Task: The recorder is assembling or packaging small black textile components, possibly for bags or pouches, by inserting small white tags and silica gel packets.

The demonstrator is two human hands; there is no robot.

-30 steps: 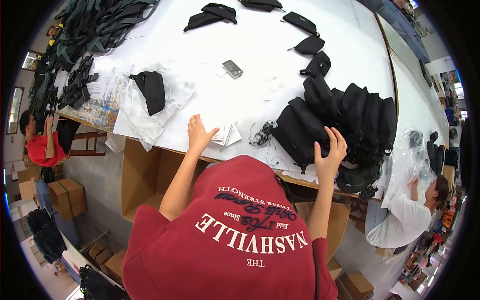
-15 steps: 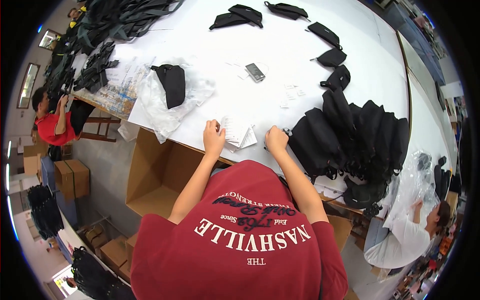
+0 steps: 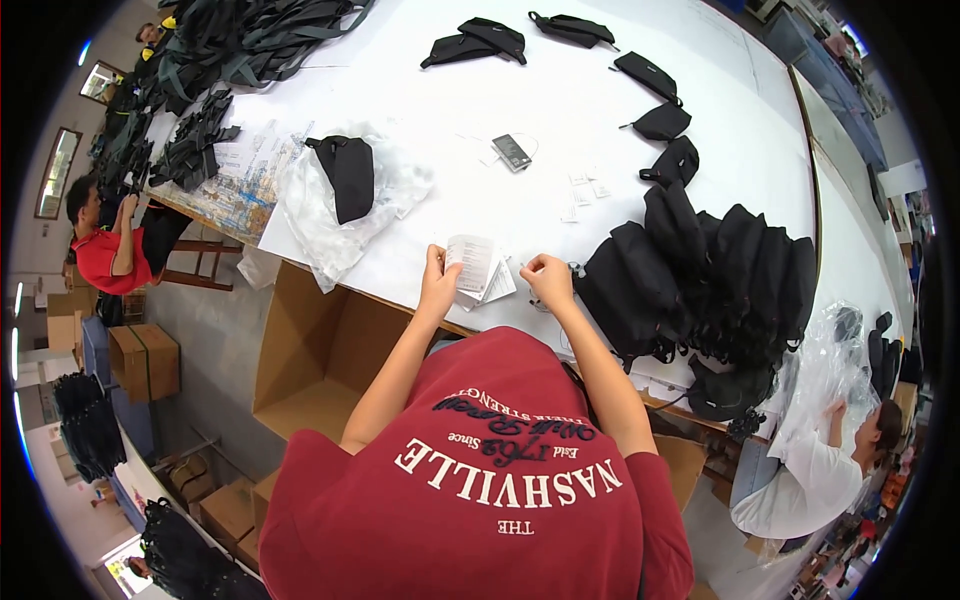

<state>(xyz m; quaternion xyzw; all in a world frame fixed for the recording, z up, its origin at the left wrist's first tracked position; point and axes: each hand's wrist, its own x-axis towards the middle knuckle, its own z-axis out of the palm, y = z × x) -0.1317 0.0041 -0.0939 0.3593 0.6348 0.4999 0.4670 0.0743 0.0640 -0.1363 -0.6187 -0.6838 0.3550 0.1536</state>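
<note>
White table (image 3: 620, 130) all across, dotted with black pouches (image 3: 660, 122) and a big black heap of bags (image 3: 720, 270) at the right. A black pouch (image 3: 347, 175) sits on clear, glossy plastic wrap (image 3: 390, 190). White paper tags (image 3: 472, 262) with fine dark print, a brown cardboard box (image 3: 320, 350) below, and a dark red shirt (image 3: 480, 500) with white lettering.

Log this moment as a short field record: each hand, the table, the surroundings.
left hand: holds up a white paper tag at the table edge
right hand: closed, just right of the small stack of tags
table: white, with a pile of black bags at right and one black bag on clear plastic wrap at left
below table: open cardboard box
others: a person in red far left, a person in white lower right
</note>
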